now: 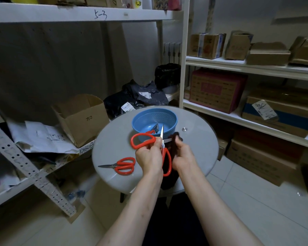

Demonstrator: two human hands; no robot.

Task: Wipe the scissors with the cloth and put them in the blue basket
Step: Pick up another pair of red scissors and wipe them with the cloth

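- Over the near middle of the round worktop (114, 139), we see both hands raised, working on one pair of red-handled scissors (160, 148).
- Our left hand (148, 158) is closed around the scissors near the pivot, gripping them with the blades spread wide: one blade points up toward the far edge, the other runs sideways to the right.
- Our right hand (182, 157) is closed on a dark cloth (175, 139), which is bunched around the sideways blade; more dark cloth hangs down below the hands, past the near edge of the worktop.
- Just beyond the hands, toward the far edge, stands the blue basket (155, 119); dark blade tips and a bit of red handle show inside it.
- Near the left edge of the worktop lies a second pair of scissors (122, 165), blades together, tips pointing left, well apart from the basket.
- Around the worktop we see white shelving (238, 67) with cardboard boxes.
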